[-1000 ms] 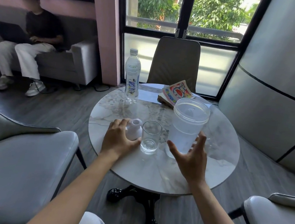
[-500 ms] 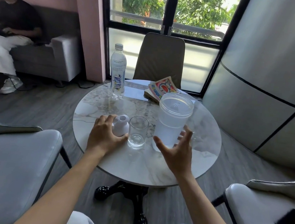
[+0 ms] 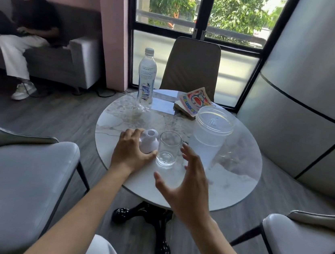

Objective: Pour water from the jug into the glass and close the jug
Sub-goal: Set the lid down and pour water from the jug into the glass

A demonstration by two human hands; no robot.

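The round marble surface [image 3: 230, 176] carries all the things. The jug [image 3: 209, 138], a clear plastic one with its lid on and water in the lower part, stands to the right, just beside the glass [image 3: 168, 149], which looks nearly empty. The right hand [image 3: 187, 184] hovers in front of the jug, its fingers [image 3: 187, 150] spread wide and holding nothing. The left hand [image 3: 130, 154] rests on the surface, its fingers curled around a small white vase [image 3: 150, 141], touching it. I think the step in hand is reaching for the jug. It should be gripped low around the body, firmly, because the plastic wall may bend, and the lid must be opened before pouring.
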